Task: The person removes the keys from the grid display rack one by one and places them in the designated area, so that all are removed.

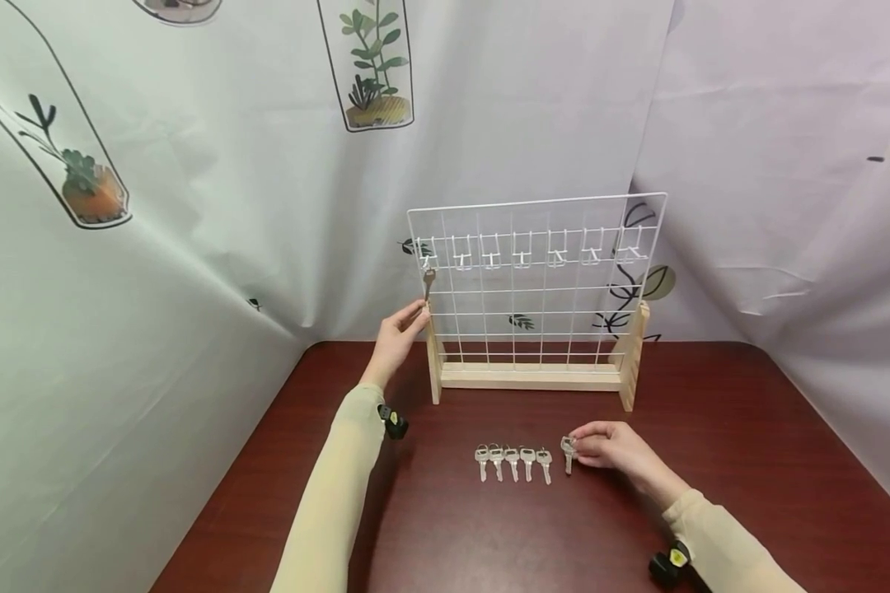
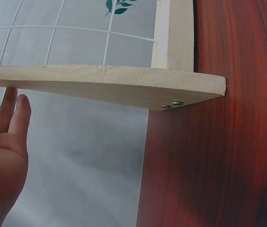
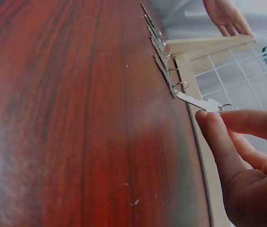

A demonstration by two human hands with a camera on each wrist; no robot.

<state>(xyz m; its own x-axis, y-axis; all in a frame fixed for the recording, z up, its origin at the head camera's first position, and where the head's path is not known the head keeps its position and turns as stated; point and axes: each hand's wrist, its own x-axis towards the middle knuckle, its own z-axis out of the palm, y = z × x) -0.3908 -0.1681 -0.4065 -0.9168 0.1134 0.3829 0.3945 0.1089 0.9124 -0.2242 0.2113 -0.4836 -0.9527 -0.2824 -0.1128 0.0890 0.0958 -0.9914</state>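
Observation:
My right hand [image 1: 614, 449] pinches a silver key [image 1: 568, 453] between thumb and fingertips, just right of a row of several keys [image 1: 512, 463] lying on the table. In the right wrist view, the held key [image 3: 197, 101] has a small ring at its head. My left hand [image 1: 399, 333] grips the upper end of the left wooden upright [image 1: 433, 354] of a white wire grid rack [image 1: 530, 301]. In the left wrist view, fingers of the left hand [image 2: 3, 151] reach behind that upright [image 2: 100, 75]. One key [image 1: 428, 282] hangs from the leftmost hook, just above the left hand.
Along the upper part of the grid runs a row of several white hooks [image 1: 522, 259]. The rack stands toward the back of a dark red wooden table [image 1: 489, 543]. A pale printed curtain [image 1: 267, 165] hangs behind and at both sides.

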